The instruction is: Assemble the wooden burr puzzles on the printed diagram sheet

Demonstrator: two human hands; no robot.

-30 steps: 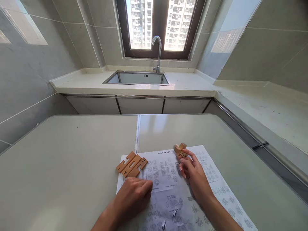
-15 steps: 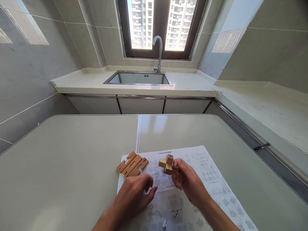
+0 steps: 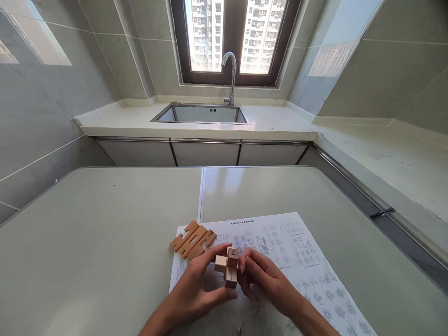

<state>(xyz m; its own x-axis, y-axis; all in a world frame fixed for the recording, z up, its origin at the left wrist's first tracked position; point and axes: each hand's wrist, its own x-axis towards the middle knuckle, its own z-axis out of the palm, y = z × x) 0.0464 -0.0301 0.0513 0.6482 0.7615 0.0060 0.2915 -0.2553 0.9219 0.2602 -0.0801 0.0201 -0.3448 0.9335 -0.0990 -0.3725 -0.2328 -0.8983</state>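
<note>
A small cross-shaped cluster of interlocked wooden puzzle blocks (image 3: 227, 267), one marked with a number, is held above a printed instruction sheet (image 3: 290, 252). My left hand (image 3: 198, 291) curls round the cluster from the left, thumb below and fingers on top. My right hand (image 3: 264, 280) grips it from the right with bent fingers. Three flat notched wooden pieces (image 3: 192, 239) lie side by side on the sheet's upper left corner, just beyond my left hand.
The sheet lies on a pale table (image 3: 98, 242) with a seam down its middle. Beyond it runs a countertop with a steel sink (image 3: 201, 113) and a tap (image 3: 231, 74) under a window. A second counter (image 3: 385, 154) runs along the right.
My right hand brought the block cluster from the far part of the sheet toward me and to the left. My left hand rose from the sheet and closed on the cluster too.
</note>
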